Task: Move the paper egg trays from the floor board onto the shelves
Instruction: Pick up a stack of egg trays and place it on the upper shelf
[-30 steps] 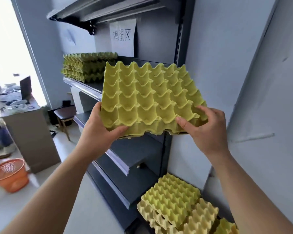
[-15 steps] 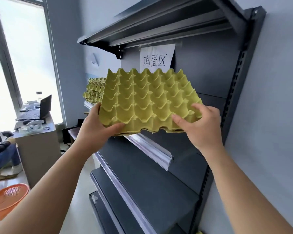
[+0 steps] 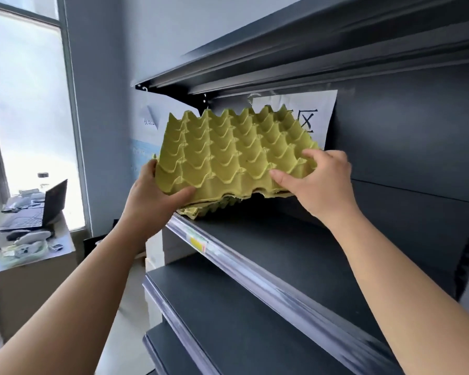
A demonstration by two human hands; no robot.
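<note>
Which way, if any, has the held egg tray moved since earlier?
Yes, inward over the shelf: the egg tray now overlaps the paper sign.

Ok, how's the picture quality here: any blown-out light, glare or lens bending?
Head view: the window at left is blown out white; glare streaks the clear strip along the shelf edge; the wide lens bends the window frame; the egg tray is sharp.

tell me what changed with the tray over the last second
The egg tray went up and forward to the shelf, now just above trays lying there. The left hand and right hand kept gripping its near corners.
</note>
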